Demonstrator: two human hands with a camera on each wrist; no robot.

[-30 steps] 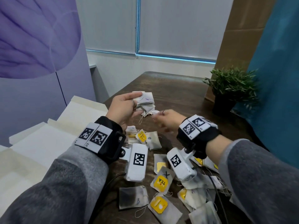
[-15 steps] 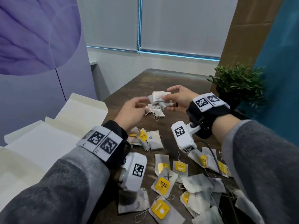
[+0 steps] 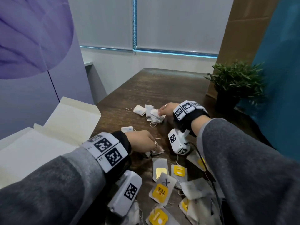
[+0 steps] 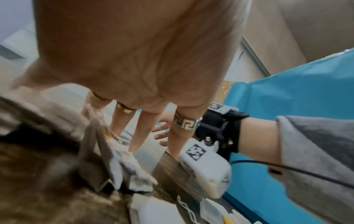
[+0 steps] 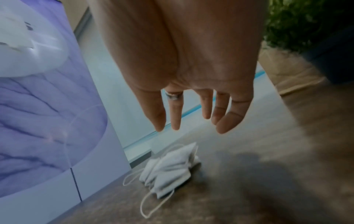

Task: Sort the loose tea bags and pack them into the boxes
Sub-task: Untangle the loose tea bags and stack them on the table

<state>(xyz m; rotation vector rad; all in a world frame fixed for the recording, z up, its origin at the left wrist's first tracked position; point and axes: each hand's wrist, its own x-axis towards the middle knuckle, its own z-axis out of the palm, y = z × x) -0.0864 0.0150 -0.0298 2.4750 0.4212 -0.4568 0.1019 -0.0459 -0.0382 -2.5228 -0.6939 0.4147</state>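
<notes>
A small pile of white tea bags point(image 3: 150, 112) point(image 5: 168, 168) lies mid-table. My right hand point(image 3: 165, 109) point(image 5: 191, 121) hovers just over its right side, fingers straight, holding nothing. My left hand point(image 3: 142, 140) point(image 4: 122, 128) is lower and nearer, down on a grey tea bag point(image 3: 155, 150) point(image 4: 95, 151) that stands on edge between thumb and forefinger; the left wrist view is blurred. Several tea bags with yellow tags point(image 3: 160, 190) are scattered near the front edge. An open white box point(image 3: 48, 143) lies at the left.
A potted plant point(image 3: 235, 82) stands at the table's right rear by a blue panel. A purple wall panel point(image 3: 32, 62) rises behind the box. The dark wooden table point(image 3: 162, 85) runs toward the window. One white tea bag point(image 3: 127, 128) lies beside my left wrist.
My right hand carried the white bundle down, set it on the table and opened. My left hand dropped away from it, back toward me, onto the nearer tea bags.
</notes>
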